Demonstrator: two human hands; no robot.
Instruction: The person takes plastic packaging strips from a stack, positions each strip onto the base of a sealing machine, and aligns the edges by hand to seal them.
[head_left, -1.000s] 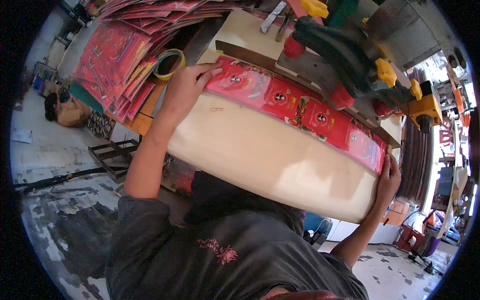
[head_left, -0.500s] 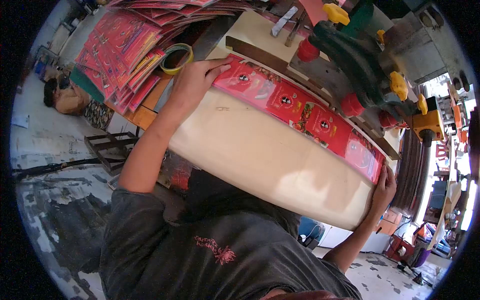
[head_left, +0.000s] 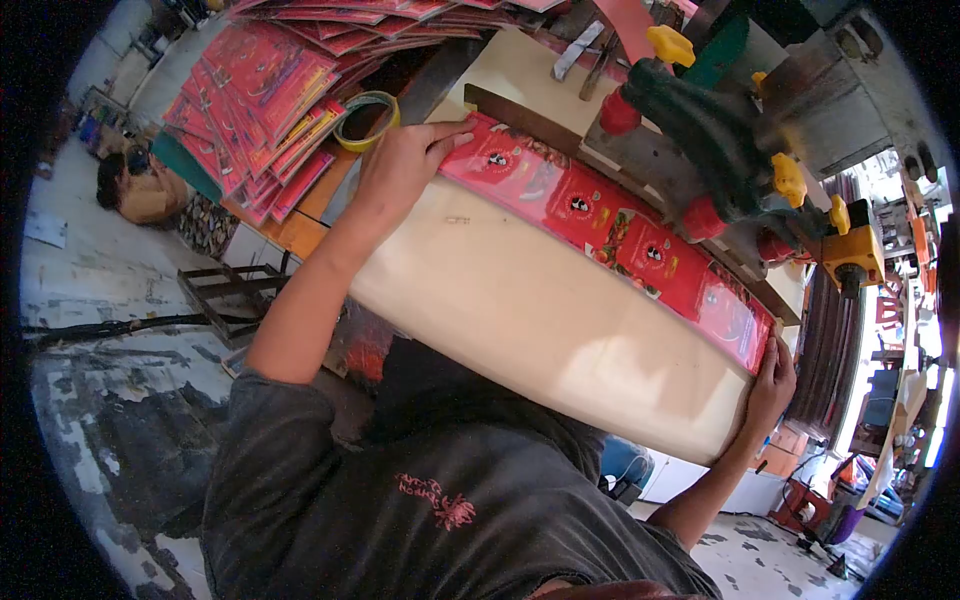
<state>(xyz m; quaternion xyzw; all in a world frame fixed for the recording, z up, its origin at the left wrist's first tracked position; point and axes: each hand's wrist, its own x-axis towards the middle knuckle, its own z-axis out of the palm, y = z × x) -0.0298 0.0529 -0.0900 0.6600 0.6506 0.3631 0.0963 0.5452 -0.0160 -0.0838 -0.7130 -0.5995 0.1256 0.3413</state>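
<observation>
Clearly, two hands (head_left: 397,175) (head_left: 772,385) touch one red strip (head_left: 610,225) at two ends

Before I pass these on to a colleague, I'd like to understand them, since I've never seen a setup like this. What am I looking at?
There is no robot here, just a person's two bare hands. One camera worn on the head takes every picture, looking forward and down, so the dark shirt is the wearer's own.

A red printed strip lies along the far side of a pale board. The left hand has its fingers at one end, the right hand at the other; whether they grip or only press is hard to tell.

Beyond is a machine with yellow knobs. To the left are piled red sheets and a tape roll.
</observation>
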